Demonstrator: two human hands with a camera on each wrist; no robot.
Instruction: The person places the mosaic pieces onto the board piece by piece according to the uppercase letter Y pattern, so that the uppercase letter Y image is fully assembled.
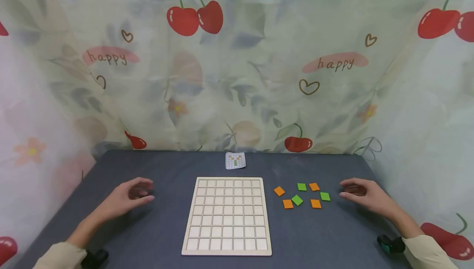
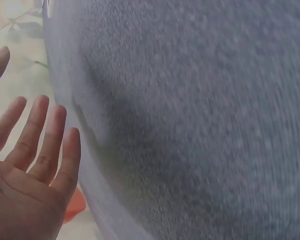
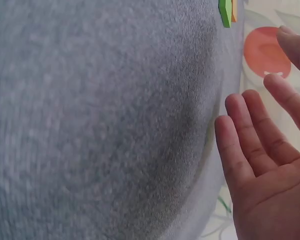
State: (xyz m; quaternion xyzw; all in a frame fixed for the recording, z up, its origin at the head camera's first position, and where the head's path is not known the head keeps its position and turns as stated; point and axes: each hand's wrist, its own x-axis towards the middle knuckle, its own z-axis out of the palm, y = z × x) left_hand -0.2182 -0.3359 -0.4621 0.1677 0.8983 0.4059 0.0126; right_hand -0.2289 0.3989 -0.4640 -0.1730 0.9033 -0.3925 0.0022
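My left hand (image 1: 129,197) hovers over the table left of a pale grid board (image 1: 226,251), its fingers loosely bent and nothing in them. On the other side, my right hand (image 1: 364,197) is likewise relaxed and holds nothing, just right of a group of small square tiles. Among these are an orange tile (image 1: 316,203) and a green tile (image 1: 325,196), the one nearest the right hand. Each wrist view shows spread fingers and a bare palm, the left hand (image 2: 32,165) and the right hand (image 3: 267,165). The board's square cells hold no coloured tiles.
A small paper card (image 1: 235,161) with a gridded orange and green pattern lies behind the board, near the back edge of the dark table (image 1: 166,164). A printed curtain (image 1: 237,75) closes off the back and sides. Thin grey wire (image 1: 369,147) shows at the back right corner.
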